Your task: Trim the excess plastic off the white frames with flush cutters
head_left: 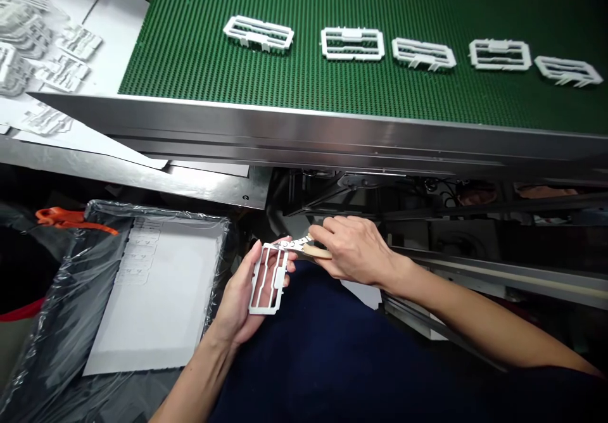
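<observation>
My left hand point(240, 293) is closed around a white plastic frame point(265, 287), a rectangular part with long slots, held upright above my lap. In my right hand point(354, 249) is a pair of cutting pliers point(316, 251) with cream-coloured handles, the fingers wrapped round them. The tips of the pliers meet the upper end of the frame; whether the jaws are closed on it I cannot tell. Several like white frames point(352, 44) lie in a spaced row on the green conveyor belt point(213, 75).
Heaped white parts point(23, 24) lie on a paper-covered table at the upper left. The conveyor's metal side rail point(285, 122) crosses in front of me. At the lower left, a white sheet point(156, 309) lies on a plastic-wrapped box, with an orange-handled tool point(71, 218) at its corner.
</observation>
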`<move>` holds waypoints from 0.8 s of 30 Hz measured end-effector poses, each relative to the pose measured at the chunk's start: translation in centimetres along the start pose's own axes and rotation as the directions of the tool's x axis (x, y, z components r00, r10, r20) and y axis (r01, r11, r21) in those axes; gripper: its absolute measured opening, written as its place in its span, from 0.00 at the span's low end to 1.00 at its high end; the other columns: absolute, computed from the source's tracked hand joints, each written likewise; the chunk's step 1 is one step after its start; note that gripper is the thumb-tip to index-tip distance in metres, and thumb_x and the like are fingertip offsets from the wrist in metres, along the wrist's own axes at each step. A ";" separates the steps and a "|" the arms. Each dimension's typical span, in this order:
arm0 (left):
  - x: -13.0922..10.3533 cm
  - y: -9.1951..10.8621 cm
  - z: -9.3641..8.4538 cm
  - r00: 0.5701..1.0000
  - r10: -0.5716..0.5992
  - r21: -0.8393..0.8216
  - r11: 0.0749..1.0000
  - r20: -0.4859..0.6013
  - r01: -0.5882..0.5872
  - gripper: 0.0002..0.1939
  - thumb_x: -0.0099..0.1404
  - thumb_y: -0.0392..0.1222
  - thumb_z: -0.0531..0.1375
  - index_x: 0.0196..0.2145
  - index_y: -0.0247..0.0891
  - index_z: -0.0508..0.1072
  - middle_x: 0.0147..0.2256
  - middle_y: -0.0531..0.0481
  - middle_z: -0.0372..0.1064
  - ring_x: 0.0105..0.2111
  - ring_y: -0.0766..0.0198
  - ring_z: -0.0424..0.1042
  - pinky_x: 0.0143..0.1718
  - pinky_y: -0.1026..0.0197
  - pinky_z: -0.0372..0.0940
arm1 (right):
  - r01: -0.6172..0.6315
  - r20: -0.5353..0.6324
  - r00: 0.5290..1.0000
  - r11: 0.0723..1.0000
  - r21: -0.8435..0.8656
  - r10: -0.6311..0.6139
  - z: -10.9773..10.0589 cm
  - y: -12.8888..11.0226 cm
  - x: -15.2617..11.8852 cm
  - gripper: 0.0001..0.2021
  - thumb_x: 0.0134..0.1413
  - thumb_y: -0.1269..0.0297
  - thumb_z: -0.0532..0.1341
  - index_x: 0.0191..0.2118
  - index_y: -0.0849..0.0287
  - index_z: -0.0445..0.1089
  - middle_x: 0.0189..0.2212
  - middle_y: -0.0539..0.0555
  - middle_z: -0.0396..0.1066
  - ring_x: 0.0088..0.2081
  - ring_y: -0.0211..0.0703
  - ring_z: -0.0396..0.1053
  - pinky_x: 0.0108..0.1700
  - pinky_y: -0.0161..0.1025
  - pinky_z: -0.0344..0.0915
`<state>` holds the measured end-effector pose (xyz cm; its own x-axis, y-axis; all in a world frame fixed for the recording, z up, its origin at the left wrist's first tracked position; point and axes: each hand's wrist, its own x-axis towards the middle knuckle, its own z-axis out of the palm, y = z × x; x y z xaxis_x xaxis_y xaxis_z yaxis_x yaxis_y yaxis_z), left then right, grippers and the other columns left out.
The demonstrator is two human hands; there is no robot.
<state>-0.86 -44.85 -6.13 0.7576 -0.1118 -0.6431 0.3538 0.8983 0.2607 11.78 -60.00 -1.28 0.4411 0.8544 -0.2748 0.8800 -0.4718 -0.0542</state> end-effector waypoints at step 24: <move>-0.4 -0.3 -0.7 0.999 0.013 0.028 1.000 0.037 -0.014 0.20 0.68 0.46 0.49 0.49 0.30 0.70 0.40 0.39 0.72 0.36 0.59 0.72 0.34 0.63 0.69 | -0.117 0.062 0.993 0.951 0.287 0.104 0.0 -0.1 -1.1 0.09 0.54 0.56 0.54 0.33 0.56 0.63 0.26 0.49 0.64 0.28 0.36 0.59 0.29 0.35 0.46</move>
<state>-1.62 -44.80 -6.45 0.7819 -0.1159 -0.6126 0.3584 0.8875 0.2895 11.25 -60.91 -0.95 0.5183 0.7857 -0.3377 0.7344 -0.6112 -0.2950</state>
